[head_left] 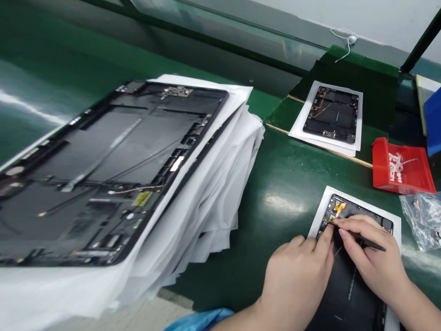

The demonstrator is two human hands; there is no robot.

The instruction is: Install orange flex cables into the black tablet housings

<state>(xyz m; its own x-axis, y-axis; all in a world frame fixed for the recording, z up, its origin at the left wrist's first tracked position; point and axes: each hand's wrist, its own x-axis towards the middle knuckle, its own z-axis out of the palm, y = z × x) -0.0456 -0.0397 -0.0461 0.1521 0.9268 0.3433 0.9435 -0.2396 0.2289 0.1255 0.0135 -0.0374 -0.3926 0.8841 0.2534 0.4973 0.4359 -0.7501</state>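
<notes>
A black tablet back housing [367, 280] lies on a white sheet [397, 230] at the lower right, under both my hands. My right hand [374, 253] pinches slim black tweezers [370, 242] between thumb and fingers. Their tips point at the housing's upper left corner, beside an orange flex cable [340, 209]. My left hand [299, 271] has its index finger stretched out and pressed down close to those tips, while its other fingers curl under. Its thumb is hidden, and whatever lies beneath the fingertip cannot be seen.
Left stands a tall stack of tablet housings [120, 151] with white sheets [220, 184] between them. Another housing [332, 112] lies on paper at the back. On the right are a red bin [418, 168] holding small white pieces, a clear plastic bag [422, 218] and a blue panel [433, 122].
</notes>
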